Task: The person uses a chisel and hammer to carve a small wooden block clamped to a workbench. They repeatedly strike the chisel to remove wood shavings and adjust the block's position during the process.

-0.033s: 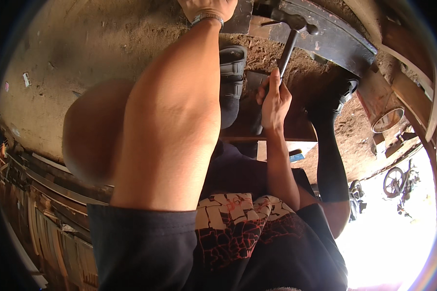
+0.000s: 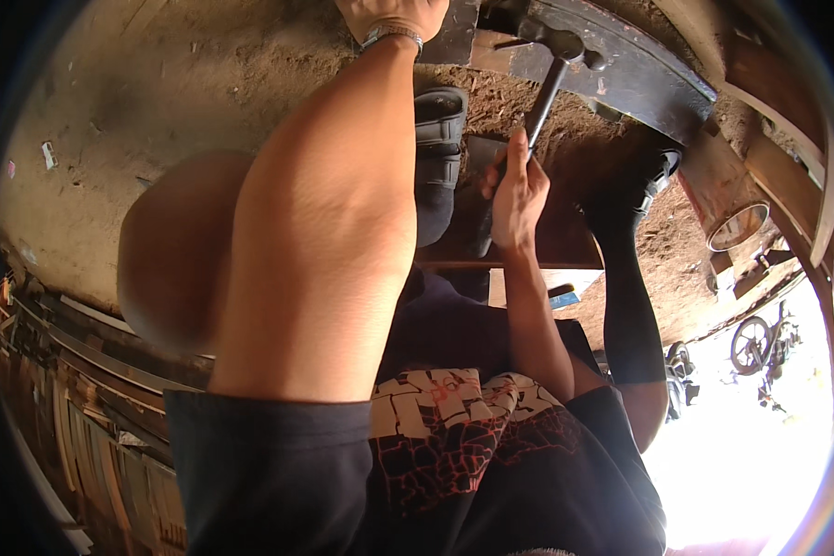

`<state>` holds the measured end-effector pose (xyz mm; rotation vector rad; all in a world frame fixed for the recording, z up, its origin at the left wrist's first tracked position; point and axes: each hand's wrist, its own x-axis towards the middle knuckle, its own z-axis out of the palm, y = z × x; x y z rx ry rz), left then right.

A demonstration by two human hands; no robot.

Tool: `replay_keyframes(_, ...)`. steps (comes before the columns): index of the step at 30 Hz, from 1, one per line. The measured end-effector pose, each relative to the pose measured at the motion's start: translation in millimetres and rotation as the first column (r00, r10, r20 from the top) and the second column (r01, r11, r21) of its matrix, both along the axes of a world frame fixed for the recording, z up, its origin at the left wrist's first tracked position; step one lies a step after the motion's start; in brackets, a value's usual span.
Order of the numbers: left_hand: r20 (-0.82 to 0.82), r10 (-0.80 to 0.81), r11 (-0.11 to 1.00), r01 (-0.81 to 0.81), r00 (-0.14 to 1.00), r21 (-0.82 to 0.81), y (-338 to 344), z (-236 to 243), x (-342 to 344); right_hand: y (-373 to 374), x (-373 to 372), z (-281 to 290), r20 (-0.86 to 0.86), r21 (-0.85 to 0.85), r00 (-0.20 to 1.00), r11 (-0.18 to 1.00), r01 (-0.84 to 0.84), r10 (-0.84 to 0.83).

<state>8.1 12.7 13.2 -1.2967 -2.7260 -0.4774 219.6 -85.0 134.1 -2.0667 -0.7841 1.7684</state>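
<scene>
My right hand (image 2: pixel 519 206) is wrapped round the handle of a ball-peen hammer (image 2: pixel 546 102). The hammer's dark head lies over a long dark metal piece (image 2: pixel 653 82) at the far right; I cannot tell whether they touch. At the top edge is my left hand (image 2: pixel 400 13), with a metal bracelet or watch at the wrist. Its fingers are cut off by the frame, so what they hold is hidden. Just right of that wrist is the near end of dark metal (image 2: pixel 452 42).
My feet wear black socks and sandals: the left sandal (image 2: pixel 438 120) between my arms, the right sandal (image 2: pixel 660 176) at the right. Beyond lies a rusty metal can (image 2: pixel 734 227) on the dirt floor. Wooden boards (image 2: pixel 97 435) fill the left. Wheels (image 2: pixel 753 345) stand outside in bright light.
My right hand has shifted very slightly left, with the hammer still in it. The left arm is almost unmoved.
</scene>
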Motion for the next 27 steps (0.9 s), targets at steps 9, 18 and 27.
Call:
replay_keyframes(9,0.021,0.008,1.000,-0.008,1.000,-0.018,-1,3,2,-4,-18,-4,-0.142,-0.098,0.989,0.994,0.037,-0.051)
replay_keyframes(18,0.029,0.006,1.000,-0.006,1.000,0.000,-3,3,1,6,-37,-22,0.355,0.140,0.801,0.820,-0.555,0.482)
replay_keyframes(27,0.059,-0.005,1.000,0.007,0.998,-0.031,-1,5,0,13,-36,-27,-0.004,-0.034,0.985,0.985,-0.171,0.171)
